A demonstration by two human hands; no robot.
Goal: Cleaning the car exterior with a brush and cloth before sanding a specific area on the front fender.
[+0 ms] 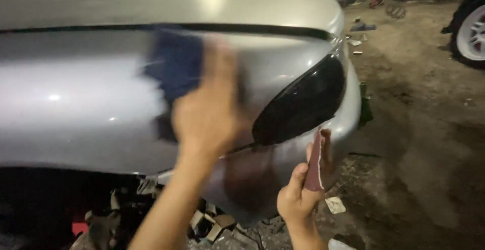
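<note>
A silver car fender (pixel 76 108) fills the left and middle of the view, with a dark headlight (pixel 303 103) at its right end. My left hand (pixel 207 118) is pressed against the fender beside the headlight and holds a dark blue cloth (pixel 174 65); hand and cloth are motion-blurred. Lower right, my right hand (pixel 295 202) pinches a folded reddish-brown piece of sandpaper (pixel 317 161) upright, close to the bumper corner under the headlight.
Bare dirt ground (pixel 419 128) lies to the right. A car wheel with a white rim (pixel 472 35) stands at the far right edge. Scraps and broken pieces (pixel 217 224) lie under the fender, and small litter (pixel 361 27) sits beyond the car's front corner.
</note>
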